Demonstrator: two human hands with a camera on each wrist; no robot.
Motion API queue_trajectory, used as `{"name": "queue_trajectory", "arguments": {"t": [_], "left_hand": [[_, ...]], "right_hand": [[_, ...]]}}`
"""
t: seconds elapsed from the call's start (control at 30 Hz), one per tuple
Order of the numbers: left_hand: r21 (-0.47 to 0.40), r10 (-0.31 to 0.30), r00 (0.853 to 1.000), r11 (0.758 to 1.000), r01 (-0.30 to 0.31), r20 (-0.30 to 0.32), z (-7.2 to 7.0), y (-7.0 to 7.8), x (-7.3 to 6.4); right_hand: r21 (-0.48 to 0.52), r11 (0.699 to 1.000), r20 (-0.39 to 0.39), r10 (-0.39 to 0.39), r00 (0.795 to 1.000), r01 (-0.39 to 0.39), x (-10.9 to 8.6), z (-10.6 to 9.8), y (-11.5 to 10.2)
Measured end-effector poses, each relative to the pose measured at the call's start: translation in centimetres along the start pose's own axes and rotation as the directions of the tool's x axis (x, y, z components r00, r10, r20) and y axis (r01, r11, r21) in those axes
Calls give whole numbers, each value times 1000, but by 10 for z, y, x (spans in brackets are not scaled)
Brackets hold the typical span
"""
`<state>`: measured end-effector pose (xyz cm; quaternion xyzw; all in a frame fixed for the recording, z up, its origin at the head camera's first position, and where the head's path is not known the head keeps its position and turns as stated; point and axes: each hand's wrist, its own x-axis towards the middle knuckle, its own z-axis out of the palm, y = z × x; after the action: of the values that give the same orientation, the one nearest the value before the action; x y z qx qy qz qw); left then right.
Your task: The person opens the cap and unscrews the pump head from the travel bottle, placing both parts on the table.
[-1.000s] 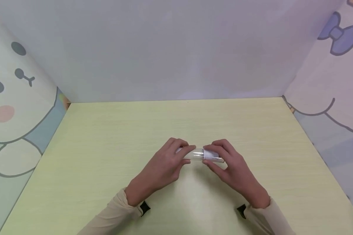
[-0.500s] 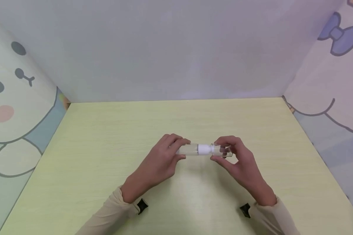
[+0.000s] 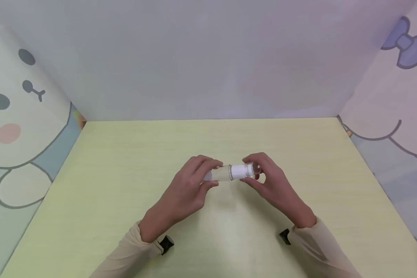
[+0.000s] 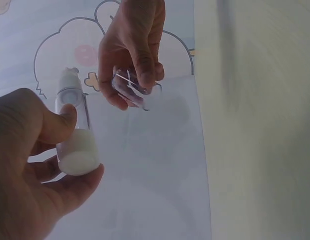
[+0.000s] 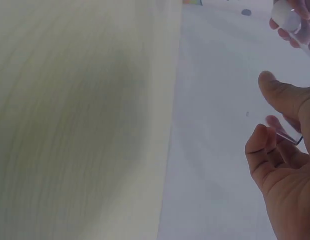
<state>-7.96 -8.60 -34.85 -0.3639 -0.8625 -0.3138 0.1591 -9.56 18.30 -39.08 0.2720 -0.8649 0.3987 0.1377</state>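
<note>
A small clear pump bottle (image 3: 221,173) lies sideways in the air over the table. My left hand (image 3: 184,189) grips its body near the white base (image 4: 78,152), thumb on one side and fingers on the other. The white pump top (image 3: 238,171) points right, uncovered. Between thumb and fingers, my right hand (image 3: 272,181) holds a transparent cap (image 4: 134,90). In the left wrist view that cap is apart from the pump top; in the head view the two look close together. The right wrist view catches only part of the cap behind the fingers.
A pale yellow wood-grain table (image 3: 142,150) lies under both hands. A plain pale wall (image 3: 208,58) rises behind it. Panels with cartoon animals stand at the left (image 3: 24,135) and right (image 3: 385,104).
The transparent cap has come off the white pump top to the right. Since then my right hand has shifted up and slightly left with the cap. My left hand has risen slightly with the bottle.
</note>
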Motion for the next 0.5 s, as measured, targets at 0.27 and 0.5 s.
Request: {"name": "queue_trajectory", "arguments": {"t": [0.27, 0.5], "left_hand": [[-37, -24, 999, 999, 23, -35, -6, 1, -2], [-39, -22, 999, 999, 20, -31, -9, 1, -1]], "right_hand": [[31, 989, 129, 138, 982, -143, 16, 26, 7], [77, 965, 221, 227, 948, -250, 22, 41, 12]]}}
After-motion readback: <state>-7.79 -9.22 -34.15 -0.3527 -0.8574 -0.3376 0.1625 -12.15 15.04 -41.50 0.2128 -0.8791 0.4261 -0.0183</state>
